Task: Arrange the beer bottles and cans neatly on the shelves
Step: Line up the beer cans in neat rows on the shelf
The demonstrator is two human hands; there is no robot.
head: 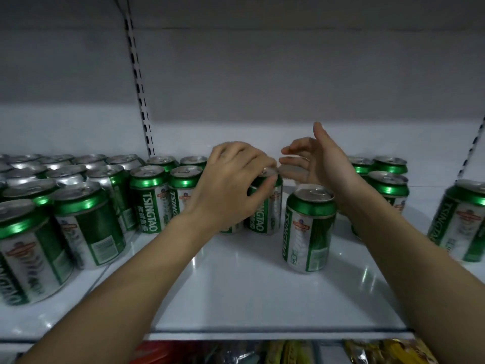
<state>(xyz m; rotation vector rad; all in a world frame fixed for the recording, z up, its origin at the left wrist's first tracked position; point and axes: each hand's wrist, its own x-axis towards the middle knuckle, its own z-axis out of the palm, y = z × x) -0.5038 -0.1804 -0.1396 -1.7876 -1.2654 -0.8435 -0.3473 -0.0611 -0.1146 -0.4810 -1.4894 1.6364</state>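
Observation:
Green and white Tsingtao beer cans stand on a white shelf (249,292). My left hand (231,179) grips the top of one upright can (265,211) in the middle of the shelf, fingers curled over its rim. My right hand (317,158) hovers just to the right of that can, fingers spread and relaxed, holding nothing. A single can (308,229) stands alone in front of my right wrist. Several cans stand in rows on the left (78,222), and more cans stand behind my right arm (388,185).
Another can (462,222) stands at the far right edge. A slotted upright (139,82) runs up the back wall. Below the shelf's front edge lie colourful snack packets (288,353). Bare shelf surface lies between my arms.

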